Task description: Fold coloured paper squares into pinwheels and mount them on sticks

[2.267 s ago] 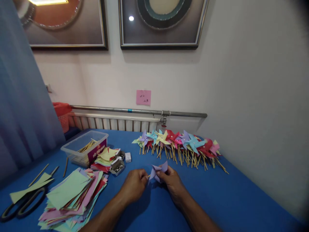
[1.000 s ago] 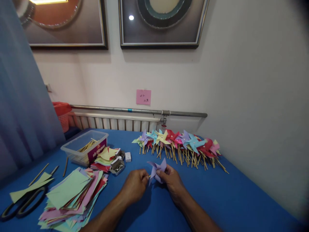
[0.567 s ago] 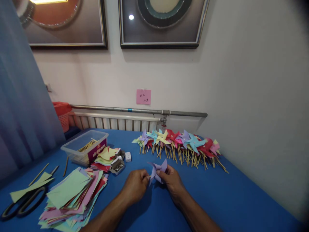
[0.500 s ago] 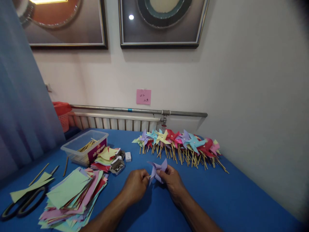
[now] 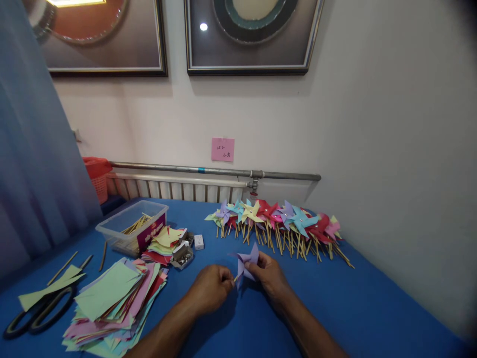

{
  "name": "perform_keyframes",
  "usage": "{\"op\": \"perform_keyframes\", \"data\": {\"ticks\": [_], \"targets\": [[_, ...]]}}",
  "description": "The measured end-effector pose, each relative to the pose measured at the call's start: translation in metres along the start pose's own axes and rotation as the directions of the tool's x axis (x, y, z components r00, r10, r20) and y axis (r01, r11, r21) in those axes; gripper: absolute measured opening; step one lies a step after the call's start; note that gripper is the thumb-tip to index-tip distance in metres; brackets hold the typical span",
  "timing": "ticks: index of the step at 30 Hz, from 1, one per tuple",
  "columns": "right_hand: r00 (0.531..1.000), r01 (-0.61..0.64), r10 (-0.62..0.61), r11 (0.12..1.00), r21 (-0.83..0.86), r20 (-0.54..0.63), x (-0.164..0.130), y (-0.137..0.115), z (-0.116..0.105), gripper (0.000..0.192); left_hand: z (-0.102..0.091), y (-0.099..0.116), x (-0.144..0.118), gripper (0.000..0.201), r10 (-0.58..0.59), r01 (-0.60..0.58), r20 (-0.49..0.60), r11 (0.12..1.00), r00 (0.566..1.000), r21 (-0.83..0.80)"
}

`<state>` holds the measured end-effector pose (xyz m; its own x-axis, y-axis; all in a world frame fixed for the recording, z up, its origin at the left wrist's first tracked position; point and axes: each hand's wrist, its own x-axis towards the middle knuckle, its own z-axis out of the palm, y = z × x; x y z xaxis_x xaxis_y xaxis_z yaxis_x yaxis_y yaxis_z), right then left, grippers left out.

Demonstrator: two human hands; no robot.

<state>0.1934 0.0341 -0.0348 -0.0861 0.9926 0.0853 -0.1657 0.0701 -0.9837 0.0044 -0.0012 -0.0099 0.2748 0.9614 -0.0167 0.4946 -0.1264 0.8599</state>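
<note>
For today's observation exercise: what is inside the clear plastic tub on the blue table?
Thin wooden sticks lie inside the clear plastic tub. Its red label and near wall hide whatever else sits at the bottom.

Looks like a room in someone's home turned into a craft spot: framed pictures on a plain wall, a radiator under a pipe, a curtain, and a blue table piled with finished pinwheels and colored paper squares.

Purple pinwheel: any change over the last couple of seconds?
Barely. Both hands and the purple pinwheel dropped slightly toward the person; left hand pinches at its hub, right hand grips the paper as before. Finished pinwheels, paper stack and scissors stayed put.
</note>
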Motion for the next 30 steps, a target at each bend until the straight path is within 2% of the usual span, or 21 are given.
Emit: {"op": "perform_keyframes", "data": {"ticks": [4, 7, 9, 11, 13, 15, 17, 19, 21, 24, 30], "targets": [[0.999, -0.029, 0.029, 1.0, -0.003, 0.013, 0.001, -0.004, -0.005, 0.045, 0.003, -0.004, 0.002, 0.014, -0.028, 0.029, 0.006, 0.994, 1.0, -0.107], [0.991, 0.016, -0.019, 1.0, -0.026, -0.129, 0.003, -0.012, -0.011, 0.048, 0.005, -0.005, 0.009, 0.016, -0.069, 0.058, -0.032, 0.962, 0.997, -0.266], [0.968, 0.051, -0.059, 0.998, -0.04, -0.244, 0.003, -0.016, -0.013, 0.047, 0.004, -0.004, 0.013, 0.019, -0.098, 0.061, -0.085, 0.927, 0.992, -0.369], [0.954, 0.061, -0.083, 0.994, -0.087, -0.289, 0.001, -0.017, -0.01, 0.041, 0.001, -0.002, 0.016, 0.023, -0.13, 0.06, -0.125, 0.889, 0.984, -0.453], [0.966, 0.051, -0.096, 0.981, -0.188, -0.242, -0.007, -0.015, -0.001, 0.035, -0.002, 0.001, 0.018, 0.026, -0.158, 0.059, -0.151, 0.857, 0.976, -0.512], [0.992, 0.039, -0.074, 0.95, -0.31, -0.101, -0.018, -0.013, 0.013, 0.033, -0.005, 0.003, 0.018, 0.03, -0.163, 0.041, -0.18, 0.839, 0.97, -0.543], [0.995, 0.103, -0.091, 0.909, -0.403, 0.051, -0.03, -0.011, 0.027, 0.028, -0.006, 0.003, 0.019, 0.033, -0.156, 0.01, -0.214, 0.829, 0.964, -0.558], [0.983, 0.168, -0.113, 0.867, -0.468, 0.144, -0.04, -0.011, 0.039, 0.023, -0.006, 0.003, 0.019, 0.035, -0.151, -0.012, -0.24, 0.823, 0.959, -0.568], [0.98, 0.183, -0.112, 0.839, -0.512, 0.166, -0.044, -0.01, 0.045, 0.018, -0.004, 0.001, 0.02, 0.036, -0.146, -0.035, -0.263, 0.815, 0.954, -0.578], [0.987, 0.149, -0.085, 0.817, -0.557, 0.139, -0.043, -0.007, 0.046, 0.012, -0.002, 0.0, 0.021, 0.035, -0.129, -0.07, -0.289, 0.805, 0.949, -0.59], [0.992, 0.12, -0.074, 0.81, -0.573, 0.103, -0.041, -0.004, 0.047, 0.011, -0.001, 0.002, 0.02, 0.03, -0.108, -0.081, -0.292, 0.819, 0.95, -0.568]]}}
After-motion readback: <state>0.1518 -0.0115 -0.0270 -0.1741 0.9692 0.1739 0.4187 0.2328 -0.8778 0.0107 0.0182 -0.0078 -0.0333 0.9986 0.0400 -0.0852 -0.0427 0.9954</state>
